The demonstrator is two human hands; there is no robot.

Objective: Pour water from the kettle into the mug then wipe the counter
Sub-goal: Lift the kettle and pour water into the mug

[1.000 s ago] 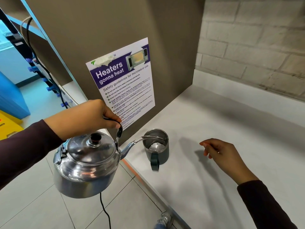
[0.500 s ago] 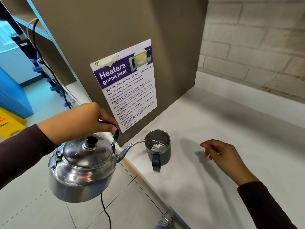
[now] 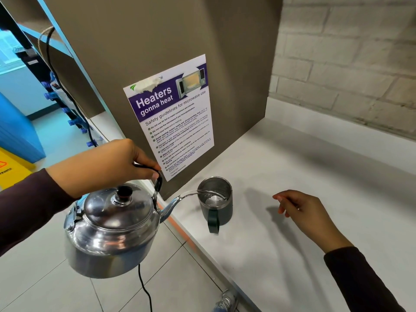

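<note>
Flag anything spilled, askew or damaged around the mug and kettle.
No spill shows: the stream from the kettle lands inside the mug, and the counter around it looks dry. The one oddity is the poster, stuck on tilted, its logo covered by a torn white patch.

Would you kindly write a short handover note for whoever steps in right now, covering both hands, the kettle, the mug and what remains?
Left hand: grip closed on the kettle handle, kettle held off the counter edge, tilted.
Right hand: empty, hovering over the counter right of the mug.
Mug: upright near the counter edge, handle toward the camera.
Done: water is streaming from the spout into the mug.
Left: finish pouring, set the kettle down, wipe the counter. No cloth in view.
</note>
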